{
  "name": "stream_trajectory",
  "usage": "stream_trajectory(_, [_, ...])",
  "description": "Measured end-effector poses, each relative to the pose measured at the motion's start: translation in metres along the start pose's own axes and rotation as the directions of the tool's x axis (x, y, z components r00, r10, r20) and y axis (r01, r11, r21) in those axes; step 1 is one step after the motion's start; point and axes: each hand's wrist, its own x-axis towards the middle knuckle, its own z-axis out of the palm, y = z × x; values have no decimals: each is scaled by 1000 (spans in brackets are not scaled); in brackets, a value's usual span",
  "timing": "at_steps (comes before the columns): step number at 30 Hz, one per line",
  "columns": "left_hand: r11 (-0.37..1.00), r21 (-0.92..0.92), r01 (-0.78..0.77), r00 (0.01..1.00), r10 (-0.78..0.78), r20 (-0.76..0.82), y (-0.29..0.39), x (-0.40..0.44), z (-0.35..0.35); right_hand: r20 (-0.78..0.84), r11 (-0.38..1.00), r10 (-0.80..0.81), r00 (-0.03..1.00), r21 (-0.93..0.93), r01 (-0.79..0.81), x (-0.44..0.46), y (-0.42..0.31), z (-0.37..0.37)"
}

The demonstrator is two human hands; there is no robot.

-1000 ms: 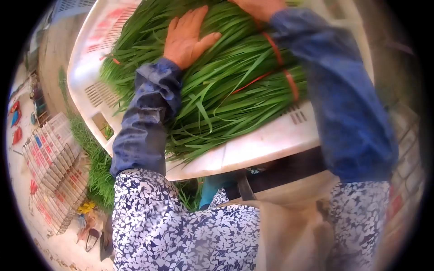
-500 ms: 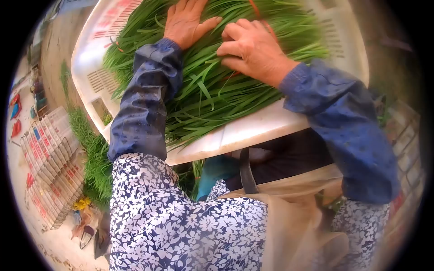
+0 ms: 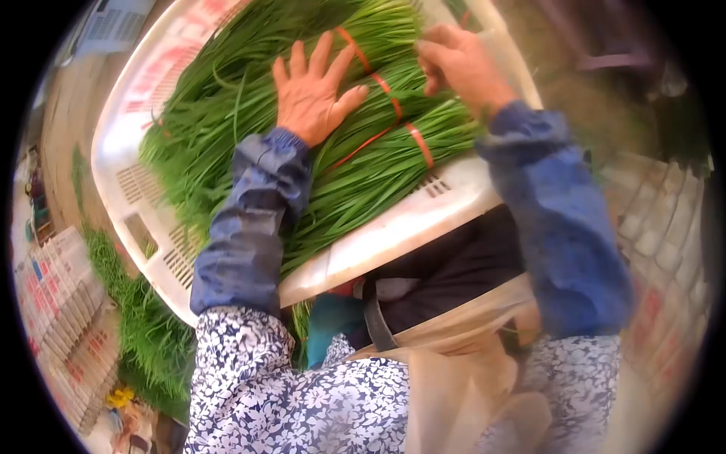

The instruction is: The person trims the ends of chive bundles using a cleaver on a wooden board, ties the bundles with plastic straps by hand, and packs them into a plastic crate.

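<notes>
Bundles of long green chives [image 3: 363, 178] tied with red bands [image 3: 416, 144] lie in a white plastic crate [image 3: 355, 253] with slotted walls. My left hand [image 3: 311, 94] rests flat on the leaves with its fingers spread, just left of a red band. Over the pale stem ends at the right side of the crate is my right hand [image 3: 470, 72]. Its fingers are curled in a pinch; whether anything sits between them is hidden. Blue sleeve covers reach up both forearms.
Stacked white crates [image 3: 57, 284] stand at the lower left, beside loose greens [image 3: 151, 333] on the ground. More pale crates [image 3: 658, 234] lie at the right. A light blue crate [image 3: 113, 30] is at the upper left. The crate's near rim borders my lap.
My right hand has moved off the middle of the bundles to their stem ends at the right. The left hand stays on the leaves, its fingers now spread. The view has shifted.
</notes>
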Motion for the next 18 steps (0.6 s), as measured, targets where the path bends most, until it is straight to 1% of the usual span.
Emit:
stream_trajectory(1, [1000, -12, 10, 1000, -9, 13, 1, -1, -1, -13, 1000, 1, 1000, -5, -1, -10, -9, -12])
stream_trajectory(3, [999, -23, 36, 997, -35, 66, 4, -2, -6, 32, 970, -82, 996, -227, 87, -35, -32, -35])
stream_trajectory(4, [999, -29, 16, 998, -14, 56, 7, 4, -11, 30, 967, -126, 992, -219, 130, -56, -50, -44])
stream_trajectory(5, [999, 4, 47, 992, -47, 120, 12, 7, -17, 26, 963, -167, 986, -211, 168, -84, -65, -51])
stream_trajectory(6, [996, 40, 78, 979, -84, 184, 20, 11, -25, -73, 975, -185, 980, -142, 173, -111, -70, -57])
stream_trajectory(7, [998, -50, -49, 994, 54, 98, 29, 15, -33, -171, 980, -193, 966, -74, 183, -139, -74, -65])
stream_trajectory(8, [996, -57, -66, 993, 72, 94, 39, 19, -30, -234, 987, -142, 962, -106, 120, -168, -75, -75])
stream_trajectory(9, [971, -129, -203, 970, 217, 110, 46, 24, -24, -347, 996, -87, 934, -64, 69, -192, -76, -79])
stream_trajectory(10, [923, -192, -334, 926, 359, 115, 52, 29, -20, -466, 1000, -10, 885, 15, 19, -221, -72, -85])
stream_trajectory(11, [922, -256, -291, 945, 319, 76, 56, 30, -11, -536, 998, 15, 844, 63, 22, -254, -56, -96])
stream_trajectory(12, [935, -274, -226, 963, 256, 80, 64, 33, -9, -726, 992, 125, 676, 115, -59, -280, -48, -92])
stream_trajectory(13, [921, -329, -207, 973, 230, 32, 68, 35, -9, -760, 987, 128, 637, 162, -6, -320, -19, -109])
stream_trajectory(14, [898, -347, -271, 962, 244, -120, 67, 34, 3, -816, 996, 81, 572, 86, -17, -352, -6, -116])
stream_trajectory(15, [883, -382, -274, 961, 235, -146, 64, 32, 9, -864, 999, 32, 502, 14, -40, -385, 9, -123])
stream_trajectory(16, [876, -407, -260, 964, 210, -164, 63, 31, 10, -899, 993, 92, 429, 116, 29, -404, 8, -123])
stream_trajectory(17, [867, -410, -282, 955, 212, -209, 62, 30, 11, -767, 992, 14, 641, 92, 89, -446, 27, -145])
stream_trajectory(18, [855, -415, -310, 942, 216, -258, 61, 28, 9, -858, 984, 79, 507, 150, 99, -466, 34, -145])
